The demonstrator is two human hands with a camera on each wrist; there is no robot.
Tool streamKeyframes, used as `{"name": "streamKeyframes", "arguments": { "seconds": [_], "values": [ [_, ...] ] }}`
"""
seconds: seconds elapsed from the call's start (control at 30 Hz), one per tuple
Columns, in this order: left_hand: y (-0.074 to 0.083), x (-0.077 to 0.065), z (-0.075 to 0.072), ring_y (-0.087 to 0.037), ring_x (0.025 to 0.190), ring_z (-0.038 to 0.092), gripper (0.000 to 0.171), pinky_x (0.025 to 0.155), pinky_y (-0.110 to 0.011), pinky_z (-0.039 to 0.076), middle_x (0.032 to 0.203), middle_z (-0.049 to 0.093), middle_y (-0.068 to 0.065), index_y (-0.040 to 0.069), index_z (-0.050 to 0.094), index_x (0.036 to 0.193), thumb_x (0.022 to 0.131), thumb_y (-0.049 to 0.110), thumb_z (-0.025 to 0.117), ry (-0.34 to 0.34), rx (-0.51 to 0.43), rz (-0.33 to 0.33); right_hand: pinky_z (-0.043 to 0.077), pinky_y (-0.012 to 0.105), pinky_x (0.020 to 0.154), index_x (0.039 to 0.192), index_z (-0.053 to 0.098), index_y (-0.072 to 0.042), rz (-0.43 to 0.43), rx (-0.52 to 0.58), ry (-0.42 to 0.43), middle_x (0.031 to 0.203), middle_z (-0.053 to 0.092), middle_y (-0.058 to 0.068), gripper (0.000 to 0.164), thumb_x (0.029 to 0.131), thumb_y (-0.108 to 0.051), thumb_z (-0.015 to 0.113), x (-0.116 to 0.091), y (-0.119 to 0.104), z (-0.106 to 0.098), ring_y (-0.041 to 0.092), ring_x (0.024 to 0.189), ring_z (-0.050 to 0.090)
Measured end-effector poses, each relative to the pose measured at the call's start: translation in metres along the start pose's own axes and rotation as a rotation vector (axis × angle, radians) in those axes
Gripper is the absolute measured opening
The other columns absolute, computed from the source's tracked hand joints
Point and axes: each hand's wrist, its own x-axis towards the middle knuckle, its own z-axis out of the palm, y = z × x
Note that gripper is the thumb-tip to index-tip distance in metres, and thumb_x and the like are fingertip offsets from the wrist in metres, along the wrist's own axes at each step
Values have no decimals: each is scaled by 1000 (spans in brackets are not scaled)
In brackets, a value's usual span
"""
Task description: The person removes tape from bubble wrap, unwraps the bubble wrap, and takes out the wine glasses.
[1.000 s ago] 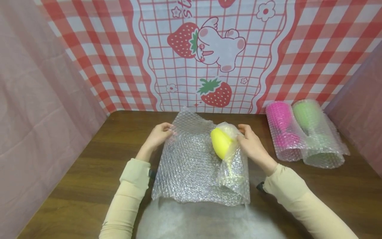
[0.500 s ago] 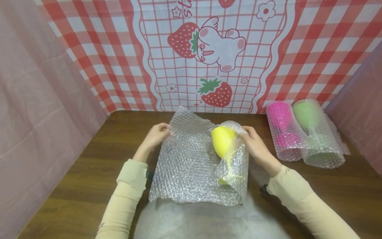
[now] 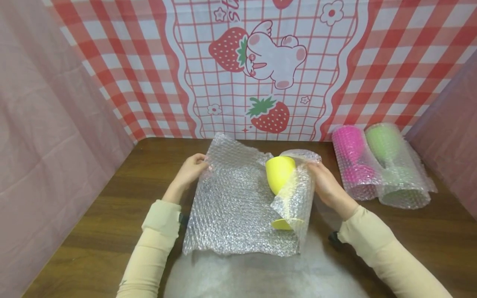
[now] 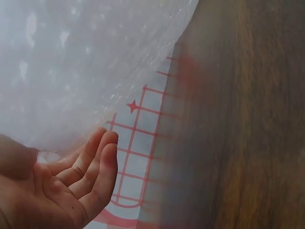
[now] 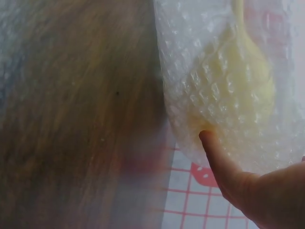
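Yellow plastic-looking goblet (image 3: 280,173) lies before you in the head view, on the right part of the bubble-wrap sheet (image 3: 232,207), bowl far, foot near; a fold covers its right side. Your left hand (image 3: 190,169) pinches the sheet's left edge; your right hand (image 3: 329,186) touches the fold's right side. Far right on the table (image 3: 108,211), a pink goblet (image 3: 351,142) and a green goblet (image 3: 384,142) lie wrapped. In the left wrist view, you have wrap between thumb and fingers. In the right wrist view, your thumb (image 5: 220,160) presses the wrap by the bowl; other fingers are mostly hidden, so you cannot tell how tightly they close.
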Motion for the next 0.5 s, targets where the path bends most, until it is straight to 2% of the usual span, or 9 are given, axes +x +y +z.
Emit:
{"name": "streamKeyframes", "arguments": {
  "seconds": [0.13, 0.2, 0.27, 0.37, 0.43, 0.5],
  "values": [
    [-1, 0, -2, -10, 69, 57, 32, 66, -24, 51, 98, 60, -22, -8, 49, 116, 90, 10, 47, 4, 12, 3, 46, 12, 77, 137, 18, 8, 26, 48, -15, 94, 53, -17, 46, 100, -18, 23, -1, 0, -4, -5, 83, 54],
    [-1, 0, -3, -10, 68, 58, 32, 65, -24, 51, 98, 60, -22, -9, 49, 116, 90, 10, 47, 7, 7, 2, 45, 12, 79, 139, 13, 8, 41, 97, -25, 96, 52, -17, 48, 100, -19, 22, 0, 0, -6, -5, 86, 53],
    [-1, -1, -3, -10, 68, 58, 32, 64, -23, 51, 95, 60, -20, -9, 49, 115, 89, 9, 47, 13, 0, -3, 45, 12, 80, 137, 21, 3, 48, 159, -48, 97, 54, -15, 43, 100, -19, 21, 0, 0, -8, -4, 88, 54],
    [-3, 0, -3, -8, 65, 58, 31, 62, -22, 51, 88, 60, -15, -11, 48, 115, 89, 7, 46, 17, -28, -11, 47, 16, 77, 118, 44, -6, 44, 286, -81, 92, 59, -9, 30, 100, -17, 22, 2, 1, -11, 2, 85, 56],
    [-4, 0, -4, -7, 63, 57, 30, 61, -20, 51, 82, 59, -10, -12, 48, 114, 89, 6, 46, 23, -35, -14, 47, 17, 77, 105, 51, -12, 46, 354, -113, 91, 60, -7, 31, 100, -16, 21, 3, 2, -14, 4, 84, 56],
    [-5, 0, -4, -6, 61, 56, 30, 59, -19, 50, 78, 58, -6, -12, 48, 113, 88, 4, 46, 30, -35, -15, 47, 19, 76, 99, 54, -13, 54, 404, -141, 89, 60, -4, 34, 100, -16, 21, 3, 3, -16, 6, 83, 56]
  ]
}}
